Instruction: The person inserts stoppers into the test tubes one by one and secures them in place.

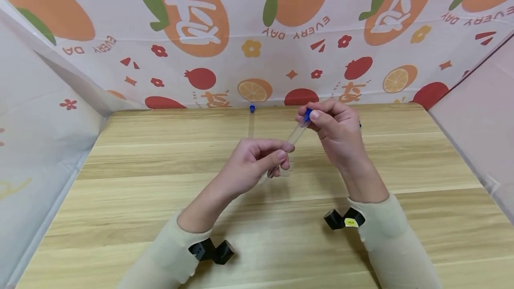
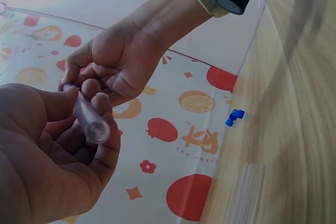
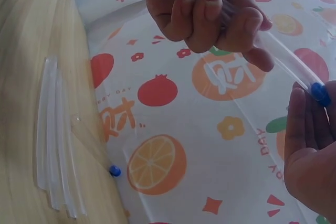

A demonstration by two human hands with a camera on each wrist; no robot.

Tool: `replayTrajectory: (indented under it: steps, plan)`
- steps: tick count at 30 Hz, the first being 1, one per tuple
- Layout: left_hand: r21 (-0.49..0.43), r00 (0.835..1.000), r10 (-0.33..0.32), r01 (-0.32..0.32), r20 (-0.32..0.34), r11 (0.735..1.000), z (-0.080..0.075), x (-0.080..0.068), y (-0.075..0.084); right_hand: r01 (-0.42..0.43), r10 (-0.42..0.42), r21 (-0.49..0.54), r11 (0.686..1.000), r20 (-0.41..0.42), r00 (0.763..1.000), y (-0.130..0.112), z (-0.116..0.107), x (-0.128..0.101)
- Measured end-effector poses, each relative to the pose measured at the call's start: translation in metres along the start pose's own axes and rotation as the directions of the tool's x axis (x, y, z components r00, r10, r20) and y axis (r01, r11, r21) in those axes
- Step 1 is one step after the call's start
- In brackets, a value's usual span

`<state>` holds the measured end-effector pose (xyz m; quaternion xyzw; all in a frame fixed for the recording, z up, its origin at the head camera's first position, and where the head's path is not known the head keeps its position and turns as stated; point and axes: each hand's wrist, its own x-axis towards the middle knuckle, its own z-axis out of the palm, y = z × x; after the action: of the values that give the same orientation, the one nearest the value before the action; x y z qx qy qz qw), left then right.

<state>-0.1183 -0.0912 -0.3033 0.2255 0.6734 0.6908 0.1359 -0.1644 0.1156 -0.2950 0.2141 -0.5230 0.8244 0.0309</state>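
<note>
A clear test tube (image 1: 296,134) is held at a slant above the table between both hands. My left hand (image 1: 257,162) grips its body, thumb on one side and fingers curled on the other. At the upper end my right hand (image 1: 337,130) pinches the blue stopper (image 1: 307,115) between thumb and fingers. In the right wrist view the stopper (image 3: 319,93) sits at the tube's mouth; how deep it goes in is hard to tell. The tube's rounded closed end (image 2: 96,129) points toward the camera in the left wrist view, past the left fingers.
On the wooden table (image 1: 160,200) lies another tube with a blue stopper (image 1: 252,109) near the back edge. Several clear tubes (image 3: 52,140) lie side by side. Small blue stoppers (image 2: 234,116) rest by a fruit-printed cloth (image 1: 241,66) behind.
</note>
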Motion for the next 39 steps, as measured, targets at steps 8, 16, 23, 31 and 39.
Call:
replayTrajectory:
  steps: [8, 16, 23, 31, 39]
  plan:
    - [-0.02, 1.0, -0.002, 0.002, -0.004, 1.0, 0.002, 0.001, -0.004, -0.025, 0.023, -0.095, 0.995, -0.02, 1.0, 0.003, 0.003, 0.0]
    - [-0.012, 0.994, -0.102, 0.102, 0.033, 0.995, -0.005, 0.004, -0.012, -0.139, 0.135, -0.192, 0.972, -0.035, 0.99, 0.008, 0.002, 0.002]
    - [0.01, 0.978, -0.181, 0.181, 0.106, 0.983, -0.008, 0.005, -0.016, -0.185, 0.173, -0.179, 0.966, -0.078, 0.982, 0.013, -0.006, 0.004]
    - [-0.043, 0.977, -0.192, 0.189, -0.096, 0.981, -0.016, 0.01, -0.022, -0.282, 0.277, -0.262, 0.923, -0.055, 0.959, 0.018, -0.008, 0.006]
    - [-0.046, 0.953, -0.219, 0.214, -0.209, 0.976, -0.025, 0.017, -0.03, -0.425, 0.508, -0.419, 0.802, 0.105, 0.855, 0.029, -0.004, 0.005]
